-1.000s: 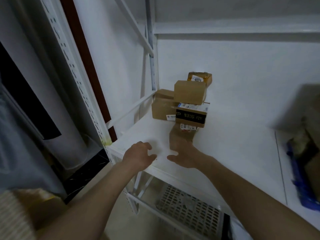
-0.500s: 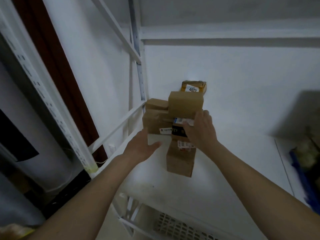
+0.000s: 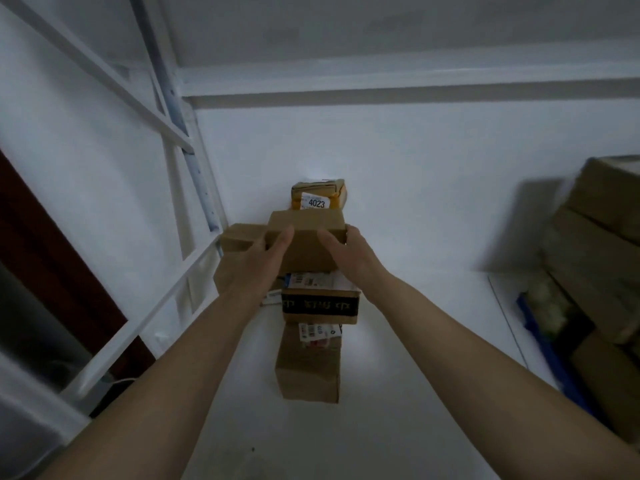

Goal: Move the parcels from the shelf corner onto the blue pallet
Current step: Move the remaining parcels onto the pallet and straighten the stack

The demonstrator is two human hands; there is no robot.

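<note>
Several brown cardboard parcels are piled in the left back corner of the white shelf (image 3: 398, 393). A plain brown box (image 3: 306, 237) lies on top of the pile. My left hand (image 3: 258, 263) grips its left side and my right hand (image 3: 348, 252) grips its right side, thumbs on the front face. Under it lies a parcel with a black tape band (image 3: 320, 303), and below that a long brown box (image 3: 308, 370) reaches toward me. Behind the held box stands a yellow-taped parcel labelled 4023 (image 3: 318, 197). Another brown box (image 3: 239, 237) sits at the left. The blue pallet is out of view.
White shelf uprights and braces (image 3: 194, 188) close off the left side, and a shelf beam (image 3: 398, 77) runs overhead. At the right stand stacked brown cartons (image 3: 599, 244) with a blue item (image 3: 554, 355) beside them.
Both hands have reached forward and up from the shelf's front edge to the pile and now hold the top brown box from both sides. The view has moved closer to the corner.
</note>
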